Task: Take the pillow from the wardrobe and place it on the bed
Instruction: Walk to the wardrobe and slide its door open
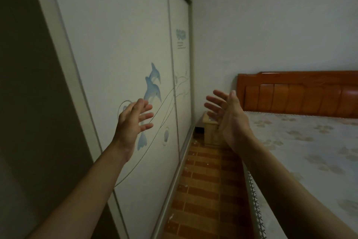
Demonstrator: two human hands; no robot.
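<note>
No pillow shows in our view; the wardrobe (116, 45) fills the left side, its pale sliding doors drawn across the front, with only a dark strip showing at the far left edge. We hold our left hand (133, 120) up just in front of the nearer door, fingers (147, 116) spread wide and holding nothing, over a printed pair of blue dolphins (153, 87). Our right hand (226, 112) is raised well apart from it, palm turned inward, its fingers likewise splayed and empty. Between the wardrobe's bottom rail and the bed (302, 151) runs a narrow aisle of brown brick-patterned floor (203, 190), which ends at a small light wooden nightstand (211, 132) against the far wall. The bed carries a pale floral cover with a lace-trimmed edge, under an orange-brown wooden headboard (298, 95). Blue lettering on the farther door (181, 39) is too blurred for us to read.
</note>
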